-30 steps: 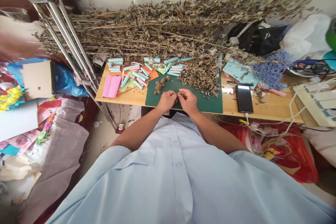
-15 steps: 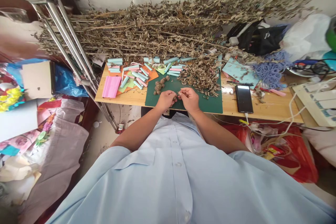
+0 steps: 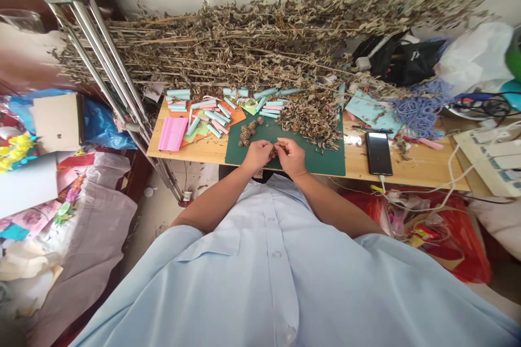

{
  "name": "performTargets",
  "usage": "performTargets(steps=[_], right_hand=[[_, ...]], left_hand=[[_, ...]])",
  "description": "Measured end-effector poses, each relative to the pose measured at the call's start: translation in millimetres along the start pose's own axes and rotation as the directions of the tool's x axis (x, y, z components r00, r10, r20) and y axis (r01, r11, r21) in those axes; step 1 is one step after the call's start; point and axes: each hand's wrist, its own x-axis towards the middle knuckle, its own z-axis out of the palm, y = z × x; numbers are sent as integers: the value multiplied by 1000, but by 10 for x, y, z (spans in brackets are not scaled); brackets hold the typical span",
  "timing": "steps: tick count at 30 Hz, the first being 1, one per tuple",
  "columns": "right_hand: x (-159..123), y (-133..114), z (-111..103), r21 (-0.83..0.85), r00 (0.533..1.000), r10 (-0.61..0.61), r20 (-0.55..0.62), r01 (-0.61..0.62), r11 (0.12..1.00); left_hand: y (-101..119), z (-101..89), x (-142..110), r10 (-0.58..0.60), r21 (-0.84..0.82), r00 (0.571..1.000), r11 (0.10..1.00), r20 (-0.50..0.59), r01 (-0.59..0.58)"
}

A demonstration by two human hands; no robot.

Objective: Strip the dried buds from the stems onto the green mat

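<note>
Currently, dried plant bit (image 3: 273,154) betw. L hand (image 3: 258,155) & R hand (image 3: 292,157), over front of green mat (image 3: 319,164); I see fingers of both pinching it, details too small. Brown clumps (image 3: 248,132) just L, leaf pile (image 3: 314,123) rear R, phone (image 3: 379,154) well R.

Both hands (image 3: 257,156) (image 3: 292,157) meet near dried leaves (image 3: 312,120).

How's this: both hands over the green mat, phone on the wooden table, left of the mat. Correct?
Not quite: the phone is right of the green mat, as the head view shows. It does lie on the wooden table, and the left hand and right hand are over the mat.
</note>
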Motion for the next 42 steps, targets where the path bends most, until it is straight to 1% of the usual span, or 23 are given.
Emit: performTargets(steps=[2, 5, 10, 13, 18, 25, 34, 37, 40, 42], right_hand=[[-2, 8, 3, -4, 1000, 1, 1, -1, 1000], [6, 13, 7, 35, 1000, 20, 2, -20, 999], [48, -47, 5, 115, 991, 130, -28, -126, 985], [67, -88, 7, 144, 986, 157, -52, -148, 978], [66, -89, 10, 130, 993, 115, -33, -110, 985], [45, -41, 16, 74, 998, 69, -5, -69, 995], [27, -35, 1, 54, 1000, 20, 1, -20, 998], [34, -28, 4, 57, 999, 34, -4, -34, 998], [58, -26, 10, 77, 995, 85, -60, -81, 994], [74, -30, 15, 92, 991, 111, -73, -104, 990]], left_hand=[[-3, 6, 6, 18, 20, 1000, 1000, 2, -18], [3, 9, 5, 28, 25, 1000, 999, 0, -28], [34, 0, -14, -14, -24, 1000, 1000, 26, 14], [52, -1, -15, -38, -45, 999, 998, 28, 40], [67, -5, -13, -27, -37, 997, 999, 73, 29], [92, -22, -40, -42, -51, 996, 998, 73, 45], [33, -8, -19, 34, 45, 999, 998, 42, -36], [40, -10, -24, 23, 40, 999, 999, 43, -24], [70, -15, -33, -27, 0, 999, 1000, 39, 27], [92, -18, -39, -44, -23, 998, 999, 39, 45]])
